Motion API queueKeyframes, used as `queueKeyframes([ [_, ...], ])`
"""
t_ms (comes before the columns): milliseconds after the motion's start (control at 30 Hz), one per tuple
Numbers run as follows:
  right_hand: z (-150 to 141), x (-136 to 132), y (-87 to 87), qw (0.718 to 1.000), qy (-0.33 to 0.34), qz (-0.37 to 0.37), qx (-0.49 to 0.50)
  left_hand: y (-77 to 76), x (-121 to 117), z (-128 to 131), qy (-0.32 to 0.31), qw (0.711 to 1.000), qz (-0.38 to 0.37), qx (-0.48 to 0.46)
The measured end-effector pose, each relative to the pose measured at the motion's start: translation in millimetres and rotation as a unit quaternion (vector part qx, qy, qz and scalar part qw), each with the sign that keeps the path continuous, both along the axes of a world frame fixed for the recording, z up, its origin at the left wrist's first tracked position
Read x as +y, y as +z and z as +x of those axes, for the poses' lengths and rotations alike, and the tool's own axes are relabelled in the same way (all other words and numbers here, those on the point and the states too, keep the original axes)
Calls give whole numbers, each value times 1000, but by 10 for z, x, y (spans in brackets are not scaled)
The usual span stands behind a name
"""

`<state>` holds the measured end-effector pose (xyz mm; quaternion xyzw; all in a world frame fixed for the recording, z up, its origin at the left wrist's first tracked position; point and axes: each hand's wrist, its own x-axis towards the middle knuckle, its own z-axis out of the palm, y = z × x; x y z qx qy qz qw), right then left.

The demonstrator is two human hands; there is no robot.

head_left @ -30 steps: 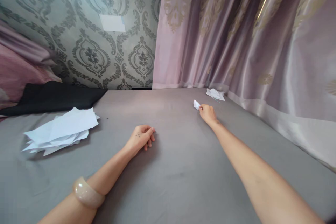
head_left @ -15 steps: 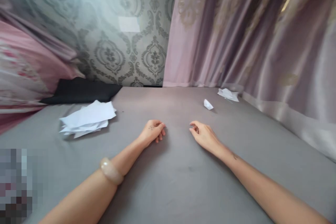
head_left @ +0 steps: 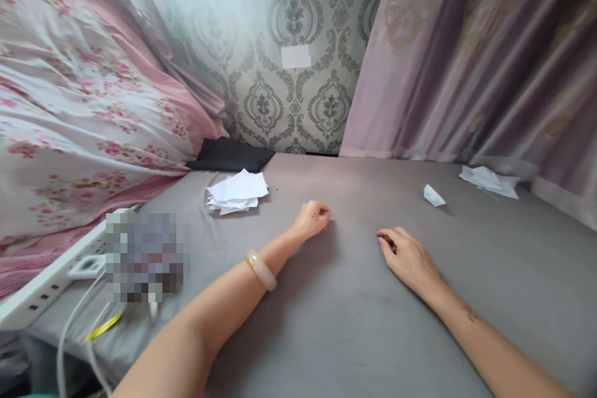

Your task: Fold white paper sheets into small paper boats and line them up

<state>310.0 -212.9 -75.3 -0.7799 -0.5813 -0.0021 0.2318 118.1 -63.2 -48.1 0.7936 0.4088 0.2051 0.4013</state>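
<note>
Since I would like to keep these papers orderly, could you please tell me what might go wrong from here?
The uneven stack of white paper sheets might slide apart if the left hand brushes it. The small folded white paper piece lies beyond the right hand and could be knocked aside. The thin white cable looping at the lower left might get snagged by the left arm.

**Grey surface (head_left: 354,323), thinly strewn**

A white paper pile (head_left: 239,189) lies at ten o'clock, a black flat item (head_left: 233,155) beyond it at eleven; a folded paper (head_left: 433,196) at two, loose papers (head_left: 489,182) farther out; a white power strip (head_left: 65,270) at nine.
</note>
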Motion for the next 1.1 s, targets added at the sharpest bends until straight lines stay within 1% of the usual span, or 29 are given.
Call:
queueKeyframes([
  [100,5,-5,-14,1000,9,6,-7,108,209,-326,77,990,114,28],
  [167,10,-4,-22,1000,10,1,-10,159,341,-569,130,975,172,61],
  [200,13,-3,-26,1000,8,-2,-12,172,398,-678,170,947,239,128],
  [233,16,-1,-29,1000,6,-4,-15,176,448,-774,205,917,283,190],
  [300,22,1,-34,1000,6,-5,-22,161,528,-912,251,877,308,272],
  [333,27,2,-37,1000,8,-3,-25,147,560,-955,263,866,303,298],
  [367,32,3,-40,1000,11,0,-29,130,588,-982,271,862,295,310],
  [600,59,13,-54,999,26,15,-43,26,702,-992,295,870,224,325],
  [733,77,22,-65,998,33,16,-44,-6,692,-1002,296,874,221,315],
  [800,83,24,-67,998,35,14,-47,6,680,-1021,292,877,223,309],
  [900,77,23,-57,998,37,10,-52,102,658,-1057,290,880,239,291],
  [967,63,22,-47,998,32,8,-49,220,620,-1059,289,878,268,271],
  [1033,46,27,-41,999,32,9,-41,348,540,-1012,275,876,314,241],
  [1067,37,31,-41,999,32,13,-33,400,479,-964,258,877,344,216],
  [1100,30,38,-43,999,32,20,-21,436,405,-898,209,881,398,150],
])
